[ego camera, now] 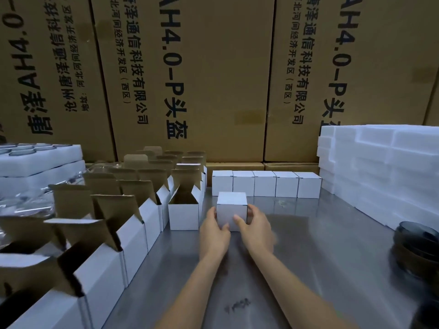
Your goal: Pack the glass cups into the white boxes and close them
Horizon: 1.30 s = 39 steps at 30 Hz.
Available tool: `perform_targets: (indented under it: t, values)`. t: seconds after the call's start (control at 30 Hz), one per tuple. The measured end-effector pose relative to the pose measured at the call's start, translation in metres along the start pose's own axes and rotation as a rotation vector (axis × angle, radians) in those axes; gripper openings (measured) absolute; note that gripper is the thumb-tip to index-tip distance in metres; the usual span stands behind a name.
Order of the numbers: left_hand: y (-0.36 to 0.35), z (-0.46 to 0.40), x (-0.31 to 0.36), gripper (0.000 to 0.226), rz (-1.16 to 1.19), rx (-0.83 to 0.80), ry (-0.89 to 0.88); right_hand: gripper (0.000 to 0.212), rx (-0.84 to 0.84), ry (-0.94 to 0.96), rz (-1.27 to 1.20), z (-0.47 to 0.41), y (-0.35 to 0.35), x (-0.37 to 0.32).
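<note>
Nearest, open-flapped white boxes ranked along the left. Curled round a closed white box on the steel table: left hand and right hand, gripping its sides. Just behind, five closed boxes in a row; right, stacked foam and dark bowls; cardboard cartons beyond.

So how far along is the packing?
Done: five closed boxes lined up at the back. In hand: both the left hand and right hand grip a sixth closed box. Left: many open boxes on the left.
</note>
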<state>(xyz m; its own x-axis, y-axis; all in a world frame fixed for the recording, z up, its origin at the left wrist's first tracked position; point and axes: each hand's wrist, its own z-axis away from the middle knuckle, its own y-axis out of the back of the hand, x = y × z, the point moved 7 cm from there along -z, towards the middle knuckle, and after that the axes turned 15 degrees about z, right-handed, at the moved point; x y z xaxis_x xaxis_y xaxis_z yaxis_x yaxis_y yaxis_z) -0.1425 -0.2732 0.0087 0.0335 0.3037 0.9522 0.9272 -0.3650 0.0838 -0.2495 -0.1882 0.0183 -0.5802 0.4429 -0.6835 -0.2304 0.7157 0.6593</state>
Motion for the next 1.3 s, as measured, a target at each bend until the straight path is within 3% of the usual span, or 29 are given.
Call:
perform_targets:
  t: [0.2, 0.33, 0.43, 0.7, 1.07, 1.3]
  values:
    - [-0.020, -0.064, -0.022, 0.059, -0.118, -0.082, 0.013, 0.029, -0.011, 0.001, 0.223, -0.057, -0.032, -0.006]
    - [-0.026, -0.086, -0.025, 0.061, -0.187, -0.101, 0.000, 0.034, -0.064, 0.071, 0.317, -0.078, -0.048, -0.012]
    - [-0.026, -0.095, -0.029, 0.071, -0.281, -0.092, 0.038, 0.037, -0.070, 0.091, 0.318, -0.085, -0.053, -0.014]
    - [-0.026, -0.099, -0.030, 0.070, -0.288, -0.048, 0.036, 0.051, -0.136, 0.025, 0.188, -0.088, -0.055, -0.006]
    - [-0.029, -0.102, -0.034, 0.077, -0.339, -0.067, 0.030, 0.041, -0.151, 0.024, 0.207, -0.090, -0.057, -0.005]
    - [-0.026, -0.091, -0.025, 0.066, -0.222, -0.061, -0.055, 0.035, -0.059, 0.019, 0.225, -0.076, -0.042, -0.009]
